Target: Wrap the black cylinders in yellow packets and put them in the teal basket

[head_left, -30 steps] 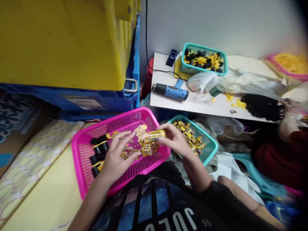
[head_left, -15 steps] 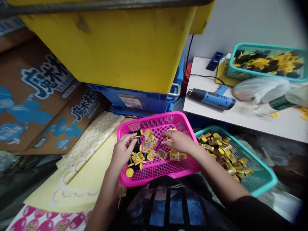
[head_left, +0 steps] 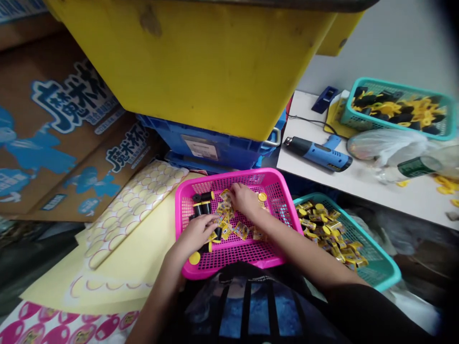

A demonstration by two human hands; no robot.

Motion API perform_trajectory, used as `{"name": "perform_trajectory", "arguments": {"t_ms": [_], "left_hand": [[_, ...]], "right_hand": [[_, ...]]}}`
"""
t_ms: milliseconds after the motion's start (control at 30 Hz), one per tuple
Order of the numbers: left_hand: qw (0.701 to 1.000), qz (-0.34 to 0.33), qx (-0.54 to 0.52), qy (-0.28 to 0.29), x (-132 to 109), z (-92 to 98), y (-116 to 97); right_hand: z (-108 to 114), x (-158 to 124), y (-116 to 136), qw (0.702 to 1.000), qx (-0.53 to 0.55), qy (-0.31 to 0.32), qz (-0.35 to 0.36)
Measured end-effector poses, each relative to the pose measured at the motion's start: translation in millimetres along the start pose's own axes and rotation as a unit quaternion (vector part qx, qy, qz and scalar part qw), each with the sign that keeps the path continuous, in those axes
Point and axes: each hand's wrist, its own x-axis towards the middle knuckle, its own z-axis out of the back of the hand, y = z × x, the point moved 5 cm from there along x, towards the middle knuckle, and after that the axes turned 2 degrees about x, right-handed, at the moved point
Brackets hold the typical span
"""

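The pink mesh basket (head_left: pixel 234 258) rests at my lap with both hands inside it. My left hand (head_left: pixel 197 234) is bent over the black tubes with yellow caps (head_left: pixel 206 208) on the left side. Its fingers are drawn together near a yellow label, and what they grip is hidden. My right hand (head_left: pixel 244 198) is closed, fingertips down at the upper end of a loose pile of small yellow printed sleeves (head_left: pixel 225 212). A sleeve shows at those fingertips. Another yellow printed sleeve (head_left: pixel 241 231) lies flat in the basket, and a round yellow cap (head_left: pixel 262 196) sits beyond my right wrist.
A teal basket (head_left: pixel 385 274) of wrapped yellow-capped tubes stands at right. On the white table (head_left: pixel 373 184) are a blue heat gun (head_left: pixel 319 154), a bottle (head_left: pixel 419 166) and another teal basket (head_left: pixel 349 107). Yellow (head_left: pixel 215 71) and blue crates (head_left: pixel 229 141) rise ahead; cartons (head_left: pixel 46 172) lean left.
My right hand has moved left, from the basket's right part to the sleeve pile. My left hand has shifted down and right over the tubes. The view has shifted slightly.
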Motion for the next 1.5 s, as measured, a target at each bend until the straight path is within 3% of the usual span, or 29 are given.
{"name": "perform_trajectory", "arguments": {"t_ms": [133, 200, 267, 367, 567, 667, 800, 933, 967, 1100, 1167, 1233, 1333, 1433, 1500], "left_hand": [[1.000, -0.007, 0.003, -0.010, 2.9, 4.5, -1.1], [1.000, -0.009, 0.007, -0.026, 5.2, 7.1, -0.7], [0.997, 0.003, -0.007, -0.080, 8.1, 12.9, 0.2], [0.983, 0.020, -0.070, -0.168, 13.1, 21.3, -3.2], [0.962, 0.020, -0.226, -0.151, 24.6, 17.5, -25.4], [0.937, 0.015, -0.290, -0.196, 22.5, 18.9, -29.7], [0.891, 0.019, -0.382, -0.245, 17.9, 15.1, -28.8], [0.862, 0.023, -0.438, -0.253, 16.5, 13.5, -31.6], [0.861, 0.019, -0.446, -0.245, 17.0, 14.9, -33.4], [0.875, 0.020, -0.439, -0.203, 18.7, 26.5, -36.8], [0.880, 0.028, -0.420, -0.220, 16.9, 35.7, -33.0], [0.876, 0.041, -0.400, -0.265, 12.7, 45.0, -25.5], [0.864, 0.065, -0.373, -0.331, 4.4, 54.1, -12.9], [0.865, 0.080, -0.354, -0.346, -2.0, 55.7, -5.1], [0.863, 0.086, -0.367, -0.337, -4.9, 54.1, -0.9]], "right_hand": [[-10.9, -8.4, 19.7, 0.991, 0.030, 0.044, 0.124], [-14.3, -6.2, 21.1, 0.986, 0.046, 0.061, 0.151], [-12.3, -2.7, 17.9, 0.983, 0.065, 0.073, 0.152], [1.1, -4.6, 16.9, 0.977, 0.101, 0.101, 0.156], [48.4, -24.4, 17.9, 0.954, 0.227, 0.124, 0.154], [58.8, -28.1, 4.2, 0.937, 0.297, 0.135, 0.128], [60.6, -26.1, -5.5, 0.928, 0.349, 0.054, 0.117], [44.9, -23.2, 7.5, 0.873, 0.478, 0.071, 0.058], [44.0, -22.2, 12.2, 0.872, 0.482, 0.064, 0.054], [57.2, -17.4, 29.2, 0.922, 0.374, -0.032, 0.098], [59.6, -15.4, 34.9, 0.930, 0.349, -0.060, 0.103], [48.7, -14.0, 39.7, 0.936, 0.341, -0.043, 0.079], [6.7, -15.5, 48.5, 0.954, 0.294, 0.058, 0.017], [-32.3, -18.9, 55.8, 0.950, 0.292, 0.112, -0.008], [-41.2, -19.7, 54.4, 0.942, 0.316, 0.108, -0.009]]}}
